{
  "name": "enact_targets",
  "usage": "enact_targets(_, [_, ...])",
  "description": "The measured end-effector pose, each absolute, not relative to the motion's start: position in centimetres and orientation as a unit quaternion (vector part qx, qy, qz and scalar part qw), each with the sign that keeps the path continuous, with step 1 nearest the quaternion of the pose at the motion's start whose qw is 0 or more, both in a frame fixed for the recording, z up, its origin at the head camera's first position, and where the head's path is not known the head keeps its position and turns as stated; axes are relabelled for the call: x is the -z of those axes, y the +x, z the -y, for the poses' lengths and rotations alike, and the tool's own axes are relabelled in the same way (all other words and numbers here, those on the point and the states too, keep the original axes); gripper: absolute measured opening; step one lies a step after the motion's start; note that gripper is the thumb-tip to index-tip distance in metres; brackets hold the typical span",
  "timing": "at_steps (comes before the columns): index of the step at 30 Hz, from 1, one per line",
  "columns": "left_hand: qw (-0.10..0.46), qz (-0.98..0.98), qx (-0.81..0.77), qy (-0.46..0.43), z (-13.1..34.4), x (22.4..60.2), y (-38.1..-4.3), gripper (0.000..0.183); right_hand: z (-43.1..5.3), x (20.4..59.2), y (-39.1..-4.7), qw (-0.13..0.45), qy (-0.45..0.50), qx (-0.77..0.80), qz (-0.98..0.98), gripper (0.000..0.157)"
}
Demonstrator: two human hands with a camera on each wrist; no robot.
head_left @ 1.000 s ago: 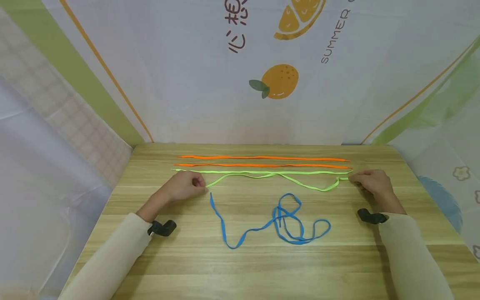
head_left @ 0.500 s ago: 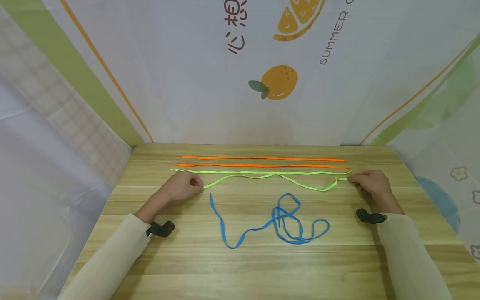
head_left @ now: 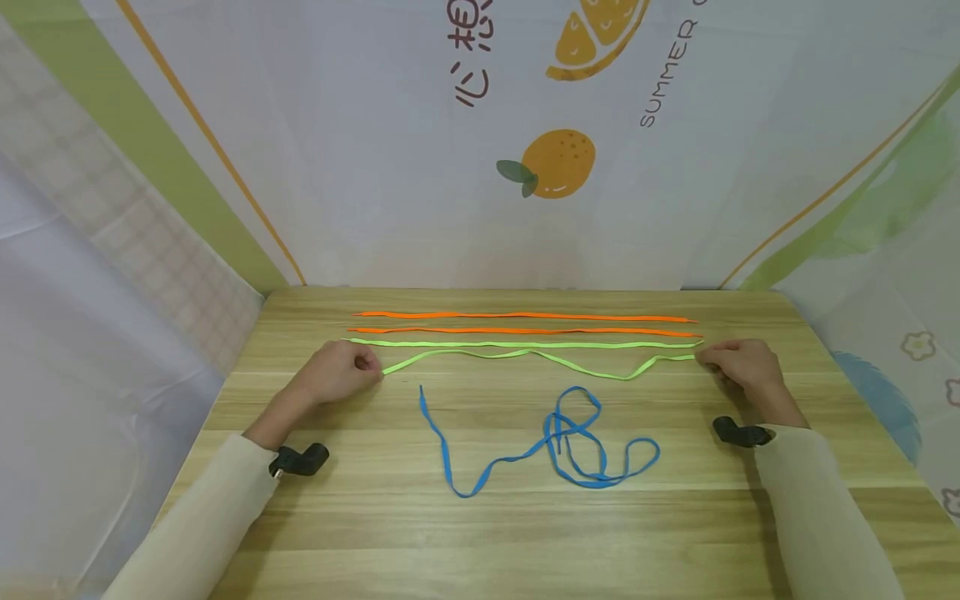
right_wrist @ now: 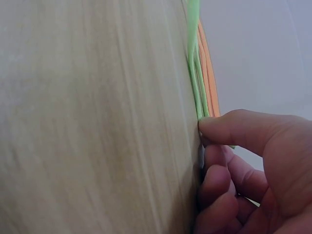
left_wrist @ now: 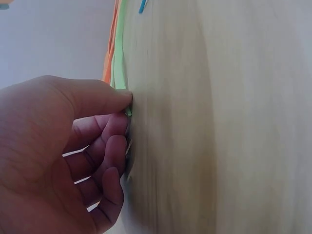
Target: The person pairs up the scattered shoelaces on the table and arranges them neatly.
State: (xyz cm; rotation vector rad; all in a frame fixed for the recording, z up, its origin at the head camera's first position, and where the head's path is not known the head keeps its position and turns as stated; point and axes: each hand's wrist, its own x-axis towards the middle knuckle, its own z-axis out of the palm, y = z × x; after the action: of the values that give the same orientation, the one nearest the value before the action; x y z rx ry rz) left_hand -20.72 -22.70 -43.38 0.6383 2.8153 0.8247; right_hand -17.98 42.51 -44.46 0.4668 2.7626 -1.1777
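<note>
A wavy lime-green shoelace (head_left: 573, 364) stretches between the two hands, low over the wooden table. Its left end is pinched between thumb and index finger of the left hand (head_left: 343, 372); a bit of the tip shows below the thumb in the left wrist view. The right hand (head_left: 747, 365) pinches the other end, which its fingertips hide. Just behind lies a second, straight green shoelace (head_left: 517, 344), and beyond it an orange shoelace (head_left: 450, 331) and another orange shoelace (head_left: 570, 317), all roughly parallel.
A blue shoelace (head_left: 447, 462) lies loosely tangled on the wooden table (head_left: 480, 550), nearer the person. Behind the table's back edge hangs a white printed cloth (head_left: 375, 167). More cloth (head_left: 90, 350) hangs along the left side.
The left hand has moved left with its end of the green shoelace, and the lace's sag has shrunk and straightened near the right end. The right hand has hardly moved.
</note>
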Motion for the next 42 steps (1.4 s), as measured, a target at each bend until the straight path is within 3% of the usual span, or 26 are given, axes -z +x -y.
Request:
enact_targets(9, [0.048,-0.939,-0.278,0.195,24.9,43.7,-21.1,0.016,-42.2,44.2,-17.9,0.048,0.157,0.39,-0.906,0.04])
enact_targets(17, [0.063,-0.949,-0.268,0.15,25.1,42.7,-20.9,0.014,-42.5,44.6,-18.1,0.05,0.159,0.395,-0.903,0.041])
enact_targets(30, [0.036,-0.948,-0.273,0.159,27.1,45.3,-23.1,0.02,-42.4,44.3,-18.1,0.07,0.148,0.386,-0.908,0.049])
enact_targets(42, [0.056,-0.95,-0.275,0.141,26.8,44.8,-23.2,0.024,-42.6,44.4,-18.1,0.075,0.139,0.387,-0.908,0.048])
